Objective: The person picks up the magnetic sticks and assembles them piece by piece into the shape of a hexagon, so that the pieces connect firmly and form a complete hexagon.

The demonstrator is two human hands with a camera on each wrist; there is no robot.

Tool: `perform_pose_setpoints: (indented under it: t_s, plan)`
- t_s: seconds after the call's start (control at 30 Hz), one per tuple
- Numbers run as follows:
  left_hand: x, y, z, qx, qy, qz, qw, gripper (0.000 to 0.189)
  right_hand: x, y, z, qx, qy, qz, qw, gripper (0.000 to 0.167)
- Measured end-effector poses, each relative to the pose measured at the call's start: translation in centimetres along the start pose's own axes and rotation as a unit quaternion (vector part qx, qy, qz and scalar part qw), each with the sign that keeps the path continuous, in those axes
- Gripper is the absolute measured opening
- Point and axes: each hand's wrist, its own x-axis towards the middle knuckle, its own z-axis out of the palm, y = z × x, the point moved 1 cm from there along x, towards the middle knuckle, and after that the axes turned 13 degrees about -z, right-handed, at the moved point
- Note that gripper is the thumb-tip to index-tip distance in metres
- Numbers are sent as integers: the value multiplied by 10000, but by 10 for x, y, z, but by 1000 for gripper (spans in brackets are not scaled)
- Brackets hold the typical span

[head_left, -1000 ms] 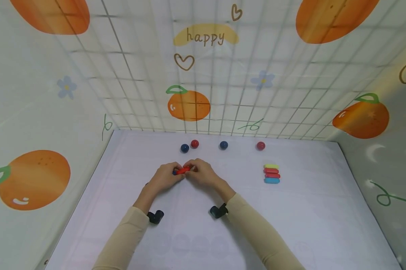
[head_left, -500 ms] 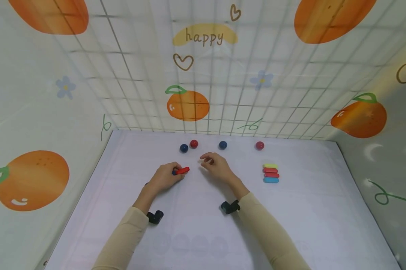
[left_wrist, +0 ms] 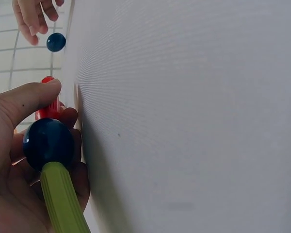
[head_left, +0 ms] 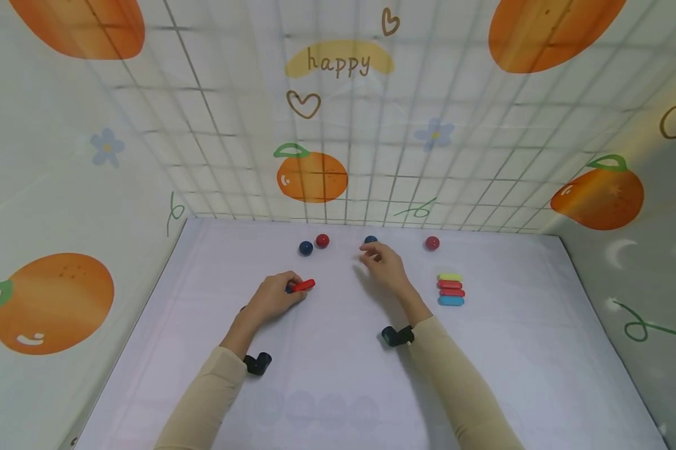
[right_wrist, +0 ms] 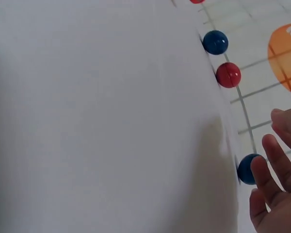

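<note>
My left hand (head_left: 275, 295) pinches a ridged red rod (head_left: 304, 285) between thumb and fingers. In the left wrist view, a dark blue ball (left_wrist: 48, 144) sits at the near end of that rod, and a curved yellow-green rod (left_wrist: 63, 199) touches the ball's other side. My palm lies behind these pieces. My right hand (head_left: 386, 269) is in the air, fingers loosely bent and holding nothing. Just beyond its fingertips lies another blue ball (head_left: 370, 239), which the fingers partly cover in the right wrist view; contact cannot be made out.
Along the table's back edge are a blue ball (head_left: 306, 249), a red ball (head_left: 322, 240) beside it, and another red ball (head_left: 432, 242) further right. Several rods, including a blue rod (head_left: 451, 301) and a yellow rod (head_left: 450, 277), lie stacked in a row at right. A printed cloth wall (head_left: 225, 156) rises behind.
My right hand has let go of the red rod and moved right and away from me toward the back blue ball. The left hand stays in place, holding the rod.
</note>
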Motion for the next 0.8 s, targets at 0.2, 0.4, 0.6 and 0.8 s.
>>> perform_pose_setpoints:
  t_s: [0.2, 0.4, 0.6, 0.8]
  plan:
    - [0, -1, 1, -5, 5, 11, 10000, 29, 4, 8, -4, 29, 433, 52, 9990, 26]
    - [1, -2, 1, -5, -3, -11, 10000, 29, 8, 15, -3, 55, 1014, 288, 9944, 39]
    - [0, -2, 1, 6, 9, -17, 10000, 29, 13, 24, 0, 172, 1212, 579, 9908, 45]
    - [1, -3, 1, 14, 18, -9, 10000, 29, 17, 22, 2, -302, 1087, 928, 9893, 48]
